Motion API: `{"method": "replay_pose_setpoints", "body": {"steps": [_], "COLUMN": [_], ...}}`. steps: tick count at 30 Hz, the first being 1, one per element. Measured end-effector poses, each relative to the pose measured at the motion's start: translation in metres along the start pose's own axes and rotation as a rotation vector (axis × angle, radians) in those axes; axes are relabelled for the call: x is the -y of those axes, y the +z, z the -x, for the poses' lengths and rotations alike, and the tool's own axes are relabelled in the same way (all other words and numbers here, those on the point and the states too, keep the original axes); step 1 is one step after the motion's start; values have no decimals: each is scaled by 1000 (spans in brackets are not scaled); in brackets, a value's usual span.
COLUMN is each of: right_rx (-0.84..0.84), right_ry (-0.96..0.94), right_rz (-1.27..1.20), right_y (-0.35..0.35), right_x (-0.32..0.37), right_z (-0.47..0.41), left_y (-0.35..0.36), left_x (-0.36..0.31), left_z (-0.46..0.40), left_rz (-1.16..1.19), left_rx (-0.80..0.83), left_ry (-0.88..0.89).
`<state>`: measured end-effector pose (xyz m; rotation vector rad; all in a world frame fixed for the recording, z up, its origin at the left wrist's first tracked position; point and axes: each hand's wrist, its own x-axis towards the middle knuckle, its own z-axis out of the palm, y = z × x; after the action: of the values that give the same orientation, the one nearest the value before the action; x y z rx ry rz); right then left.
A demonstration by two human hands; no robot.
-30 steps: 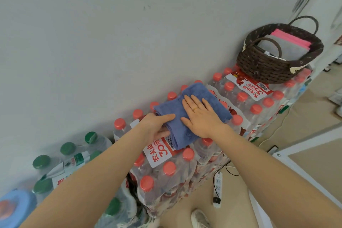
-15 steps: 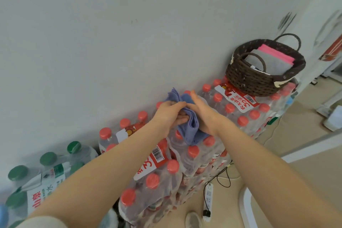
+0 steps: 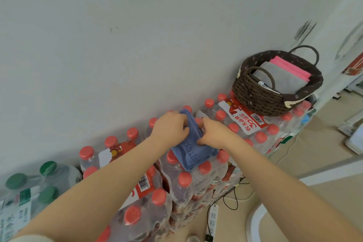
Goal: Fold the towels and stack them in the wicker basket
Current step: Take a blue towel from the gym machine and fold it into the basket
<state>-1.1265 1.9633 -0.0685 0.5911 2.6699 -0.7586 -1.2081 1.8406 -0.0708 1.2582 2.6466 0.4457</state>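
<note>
Blue towel (image 3: 193, 148) now folded thicker, "FITNESS" lettering showing, left hand (image 3: 171, 126) and right hand (image 3: 213, 131) gripping it

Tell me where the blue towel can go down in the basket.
Free: atop the grey towel inside the wicker basket, beside the pink towel. Crowded: the front handle arches over that side, and both hands grip the blue towel.

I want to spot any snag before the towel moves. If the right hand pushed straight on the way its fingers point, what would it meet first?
The blue towel it already pinches, then probably the left hand gripping the other side.
</note>
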Motion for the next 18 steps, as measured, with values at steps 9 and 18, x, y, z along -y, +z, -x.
{"method": "replay_pose_setpoints", "body": {"steps": [9,18], "right_rx": [255,-386], "right_ry": [-8,-282], "right_rz": [-3,334], "right_y": [-16,59], "right_x": [-8,43], "right_z": [12,26], "left_y": [17,26], "left_x": [43,51], "left_z": [6,-2], "left_rz": [-43,-133], "left_rx": [254,323], "left_ry": [251,205]}}
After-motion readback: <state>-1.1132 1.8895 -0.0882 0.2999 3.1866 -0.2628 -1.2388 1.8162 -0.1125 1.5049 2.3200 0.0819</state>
